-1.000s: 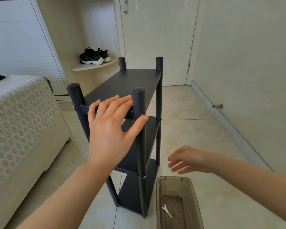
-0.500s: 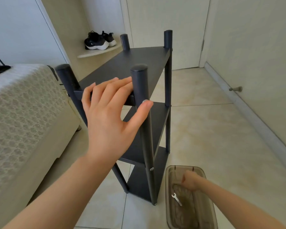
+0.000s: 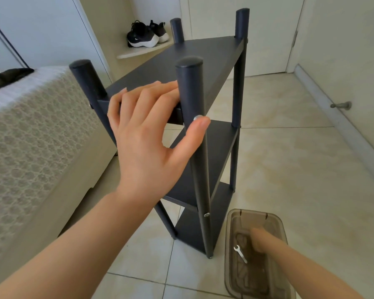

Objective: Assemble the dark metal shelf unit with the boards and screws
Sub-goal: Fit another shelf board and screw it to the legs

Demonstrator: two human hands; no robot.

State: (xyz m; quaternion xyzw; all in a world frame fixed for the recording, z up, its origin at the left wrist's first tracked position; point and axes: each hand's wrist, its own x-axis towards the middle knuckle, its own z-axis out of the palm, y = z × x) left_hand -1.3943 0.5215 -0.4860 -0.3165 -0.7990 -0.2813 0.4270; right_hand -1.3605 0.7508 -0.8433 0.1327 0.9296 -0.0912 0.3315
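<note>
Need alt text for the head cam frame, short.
A person's left hand rests on the top board of an upright dark three-tier shelf unit, thumb by a silver screw in the near post. Their blurred right hand reaches into a smoky plastic bin on the tiled floor, beside a small wrench. A bed stands at left.

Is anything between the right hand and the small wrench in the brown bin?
Nothing visible. The right hand is inside the open bin, just right of the wrench; the hand is blurred, so contact is unclear.
</note>
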